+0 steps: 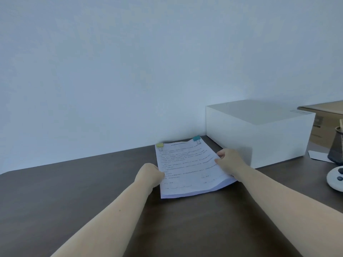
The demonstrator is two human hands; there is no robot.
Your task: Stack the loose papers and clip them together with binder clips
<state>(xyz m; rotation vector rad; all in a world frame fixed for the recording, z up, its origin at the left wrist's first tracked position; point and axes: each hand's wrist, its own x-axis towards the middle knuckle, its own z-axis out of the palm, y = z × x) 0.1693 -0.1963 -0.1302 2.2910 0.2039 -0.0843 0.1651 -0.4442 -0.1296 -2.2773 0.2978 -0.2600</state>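
Note:
A stack of printed white papers [189,169] lies on the dark wooden desk [74,186], its far edge near the wall. A yellow binder clip [159,145] grips the stack's far left corner and a teal binder clip [196,139] grips its far right corner. My left hand [149,174] is closed on the left edge of the stack. On the right edge rests my right hand [229,159], fingers curled over the paper and thumb on top.
A white box [259,132] stands just right of the papers, against the wall. Further right are a black mesh pen holder [336,145], a loose white sheet [318,155], a round white dish [336,179] with dark clips, and a cardboard box [323,117].

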